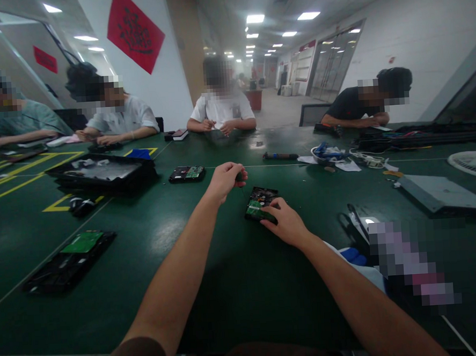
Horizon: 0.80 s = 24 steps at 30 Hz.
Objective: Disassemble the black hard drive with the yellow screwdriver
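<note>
Clamped between the fingers of the left hand [225, 182], one thin tool [242, 191] points down beside the left edge of a small drive [259, 197], though whether its tip touches cannot be made out. Thumb and fingers of the right hand [288, 221] close on the near right corner of that drive, which lies on the green table [216, 287] in front of the worker, its green circuit board and dark metal facing up. Two more black devices with green boards share the surface: one small box [187, 174] farther off to the left, and one longer case [71, 259] nearer, at the far left. Behind them sits a stack of black trays [104, 174] with one blue item [140, 154] at its far edge. To the right are one dark stick-shaped tool [280, 156], one bowl [314, 155] of blue pieces, one flat grey metal box [444, 191] and, at the frame's edge, one white round basket [463, 165]. Four people sit across the table, two in white shirts, one in pale green and one in black.
</note>
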### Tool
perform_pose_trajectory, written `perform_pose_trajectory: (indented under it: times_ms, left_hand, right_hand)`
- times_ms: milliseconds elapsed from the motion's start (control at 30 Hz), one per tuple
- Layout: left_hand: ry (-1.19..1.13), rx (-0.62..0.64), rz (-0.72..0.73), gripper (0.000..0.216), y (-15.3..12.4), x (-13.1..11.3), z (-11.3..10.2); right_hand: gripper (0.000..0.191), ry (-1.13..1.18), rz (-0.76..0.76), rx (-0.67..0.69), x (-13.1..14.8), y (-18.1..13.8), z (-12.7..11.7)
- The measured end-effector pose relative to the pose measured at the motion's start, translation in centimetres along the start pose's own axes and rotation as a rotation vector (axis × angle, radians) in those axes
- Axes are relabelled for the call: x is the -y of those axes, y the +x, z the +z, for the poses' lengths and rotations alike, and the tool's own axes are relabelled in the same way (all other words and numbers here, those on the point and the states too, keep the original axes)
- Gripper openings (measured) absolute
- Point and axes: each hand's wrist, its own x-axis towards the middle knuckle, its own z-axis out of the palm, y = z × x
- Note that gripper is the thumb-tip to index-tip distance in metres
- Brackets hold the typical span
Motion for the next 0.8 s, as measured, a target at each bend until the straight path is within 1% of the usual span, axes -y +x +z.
perform_pose_trajectory:
  times_ms: [100, 367, 667, 800]
  left_hand:
    - [0.059, 0.005, 0.004, 0.024, -0.3, -0.7, 0.0]
    - [0.068, 0.053, 0.018, 0.024, -1.1, -1.7, 0.7]
    - [0.076, 0.08, 0.005, 0.027, -0.7, -0.6, 0.9]
    - [0.075, 0.077, 0.005, 0.027, -0.7, -0.5, 0.9]
  right_hand:
    - [0.037, -0.025, -0.017, 0.01, -0.1, 0.1, 0.3]
    - [0.042, -0.058, 0.002, 0.01, -0.2, 0.8, 0.7]
    - [0.044, -0.063, 0.019, 0.035, 0.2, 0.7, 0.4]
    - [0.043, -0.07, 0.017, 0.034, 0.1, 0.7, 0.4]
